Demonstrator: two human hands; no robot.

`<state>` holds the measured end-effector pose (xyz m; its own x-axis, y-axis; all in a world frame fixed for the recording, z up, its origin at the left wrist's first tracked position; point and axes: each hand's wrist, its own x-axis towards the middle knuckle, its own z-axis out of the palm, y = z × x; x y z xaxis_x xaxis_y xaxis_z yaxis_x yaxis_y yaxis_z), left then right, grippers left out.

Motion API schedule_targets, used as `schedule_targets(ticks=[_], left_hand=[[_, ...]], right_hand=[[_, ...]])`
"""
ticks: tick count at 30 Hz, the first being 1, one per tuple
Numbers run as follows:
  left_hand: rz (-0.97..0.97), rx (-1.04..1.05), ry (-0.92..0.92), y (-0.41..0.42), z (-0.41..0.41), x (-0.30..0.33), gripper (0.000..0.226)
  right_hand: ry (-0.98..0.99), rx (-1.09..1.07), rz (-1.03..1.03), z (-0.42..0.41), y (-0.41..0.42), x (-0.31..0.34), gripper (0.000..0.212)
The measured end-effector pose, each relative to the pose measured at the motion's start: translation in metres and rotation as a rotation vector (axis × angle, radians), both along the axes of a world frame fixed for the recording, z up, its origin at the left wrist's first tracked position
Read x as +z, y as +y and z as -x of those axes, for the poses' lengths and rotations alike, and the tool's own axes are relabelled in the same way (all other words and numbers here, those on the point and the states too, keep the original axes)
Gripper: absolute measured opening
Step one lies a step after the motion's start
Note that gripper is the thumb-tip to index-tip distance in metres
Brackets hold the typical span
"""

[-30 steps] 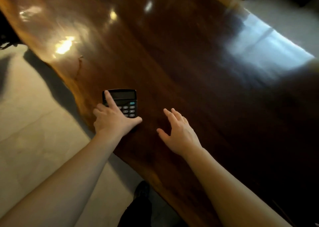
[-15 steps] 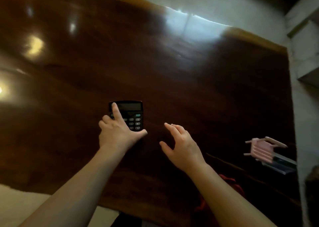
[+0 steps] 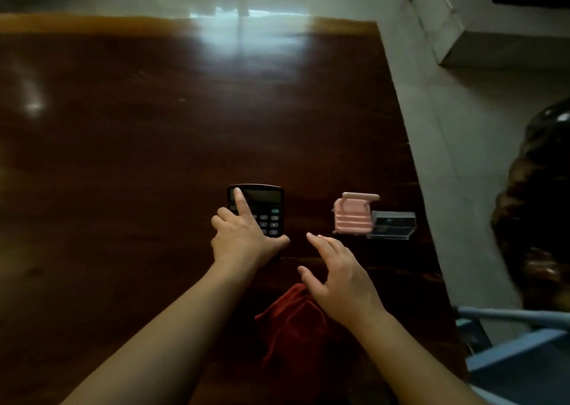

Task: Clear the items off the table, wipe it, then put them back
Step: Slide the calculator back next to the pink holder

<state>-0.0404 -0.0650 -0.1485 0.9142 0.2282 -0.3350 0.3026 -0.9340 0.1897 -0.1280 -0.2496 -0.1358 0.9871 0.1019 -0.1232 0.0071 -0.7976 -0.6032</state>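
A black calculator (image 3: 265,202) lies flat on the dark glossy wooden table (image 3: 123,158). My left hand (image 3: 243,235) rests on its left side, index finger stretched up to the display and thumb under its near edge. My right hand (image 3: 339,278) hovers open to the right of it, fingers spread and holding nothing. Under my right wrist lies a crumpled red cloth (image 3: 290,321). Further right stand a small pink slatted holder (image 3: 353,216) and, touching it, a clear plastic box (image 3: 391,224).
The table's right edge (image 3: 410,145) runs diagonally, with pale tiled floor (image 3: 462,164) beyond. A dark rounded object (image 3: 536,207) sits at the far right, a blue frame (image 3: 515,343) at the lower right, and a pale block (image 3: 481,31) stands at the top right.
The view has swung to the right, bringing the pink holder, clear box and red cloth further into frame. My left hand stays on the calculator and my right hand stays open beside it.
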Motion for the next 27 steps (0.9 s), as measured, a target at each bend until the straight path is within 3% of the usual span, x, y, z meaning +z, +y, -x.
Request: schedule_targets(ticks=[12,27], left_hand=[[-0.107,0.008,0.061,-0.093,-0.016,-0.04,0.145],[-0.097,0.018,0.057,-0.091,0.0,-0.036,0.144]], right_hand=[[0.108,-0.078,-0.029,0.029,-0.079,-0.023,0.066],[0.077,0.002,-0.036,0.027,-0.091,-0.02,0.066]])
